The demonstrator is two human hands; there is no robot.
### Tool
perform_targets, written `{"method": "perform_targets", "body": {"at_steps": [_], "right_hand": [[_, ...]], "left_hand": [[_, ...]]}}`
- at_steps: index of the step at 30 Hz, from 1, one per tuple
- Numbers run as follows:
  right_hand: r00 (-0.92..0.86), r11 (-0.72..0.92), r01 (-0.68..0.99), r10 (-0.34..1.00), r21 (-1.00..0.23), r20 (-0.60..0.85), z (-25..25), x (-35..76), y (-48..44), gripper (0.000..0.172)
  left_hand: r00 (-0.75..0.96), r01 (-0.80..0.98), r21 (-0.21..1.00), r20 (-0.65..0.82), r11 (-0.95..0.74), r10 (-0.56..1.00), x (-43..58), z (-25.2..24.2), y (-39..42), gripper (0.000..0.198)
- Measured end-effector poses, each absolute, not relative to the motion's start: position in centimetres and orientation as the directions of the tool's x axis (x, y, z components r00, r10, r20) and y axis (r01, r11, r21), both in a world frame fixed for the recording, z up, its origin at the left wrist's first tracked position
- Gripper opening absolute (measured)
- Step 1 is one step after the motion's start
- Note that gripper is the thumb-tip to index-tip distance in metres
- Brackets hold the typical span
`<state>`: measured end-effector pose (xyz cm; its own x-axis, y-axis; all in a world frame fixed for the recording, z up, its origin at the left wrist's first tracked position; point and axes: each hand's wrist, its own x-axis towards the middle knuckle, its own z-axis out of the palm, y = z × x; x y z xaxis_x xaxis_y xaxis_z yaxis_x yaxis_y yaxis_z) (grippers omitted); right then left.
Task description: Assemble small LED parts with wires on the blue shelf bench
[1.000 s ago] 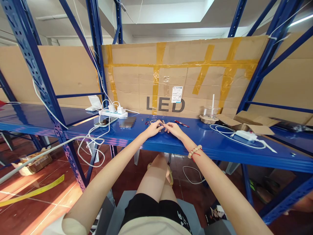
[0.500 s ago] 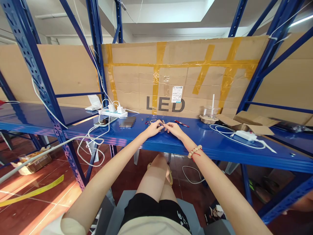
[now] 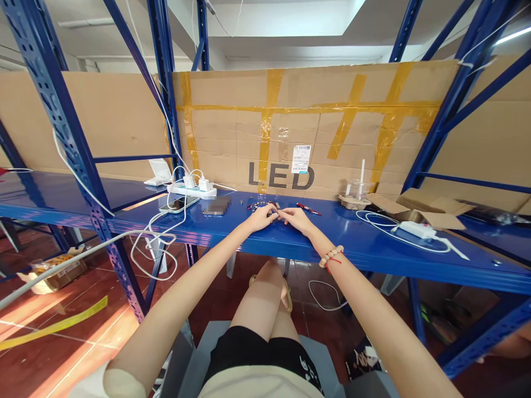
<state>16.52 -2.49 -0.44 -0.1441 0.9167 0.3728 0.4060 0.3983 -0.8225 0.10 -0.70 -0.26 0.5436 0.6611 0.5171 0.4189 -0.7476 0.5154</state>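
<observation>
My left hand (image 3: 261, 217) and my right hand (image 3: 297, 218) meet at the fingertips over the blue tabletop (image 3: 232, 235). Both have their fingers closed in a pinch. A small dark piece seems to lie between them, too tiny to name. Just beyond my left hand are several small loose metal-looking parts (image 3: 258, 205), partly hidden by the fingers. To the right of my right hand lies a red pen-like tool (image 3: 308, 209).
At the left are a white power strip (image 3: 191, 190) with plugs, a phone (image 3: 179, 204) and looped white cables (image 3: 154, 237). A plastic cup with a straw (image 3: 355, 190), an opened cardboard box (image 3: 431, 204) and a white adapter (image 3: 417, 229) lie right. Cardboard (image 3: 232, 138) stands behind.
Both hands stay together at almost the same spot, with only a slight shift of the fingers. The view has tilted a little; nothing on the table has visibly moved.
</observation>
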Motion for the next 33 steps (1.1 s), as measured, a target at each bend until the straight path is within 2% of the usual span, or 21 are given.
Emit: {"method": "perform_targets", "body": {"at_steps": [6, 12, 24, 29, 33], "right_hand": [[-0.168, 0.432, 0.422, 0.901, -0.797, 0.400, -0.70, 16.74, -2.14, 0.028], [-0.140, 0.397, 0.396, 0.917, -0.828, 0.373, -0.62, 16.56, -2.26, 0.023], [-0.130, 0.396, 0.405, 0.917, -0.824, 0.377, -0.36, 16.48, -2.51, 0.019], [-0.100, 0.383, 0.375, 0.922, -0.844, 0.374, -0.20, 16.42, -2.71, 0.022], [-0.059, 0.318, 0.295, 0.947, -0.901, 0.315, 0.04, 16.45, -2.95, 0.028]], "left_hand": [[0.543, 0.429, 0.503, 0.520, -0.750, 0.659, 0.12, -0.35, -0.45, 0.016], [0.535, 0.454, 0.482, 0.525, -0.750, 0.662, 0.19, -0.41, -0.28, 0.016], [0.535, 0.463, 0.504, 0.497, -0.729, 0.683, 0.15, -0.11, -0.72, 0.017], [0.535, 0.426, 0.554, 0.484, -0.716, 0.693, 0.08, -0.13, -0.94, 0.015], [0.554, 0.413, 0.537, 0.493, -0.735, 0.671, 0.07, -0.16, -1.06, 0.022]]}}
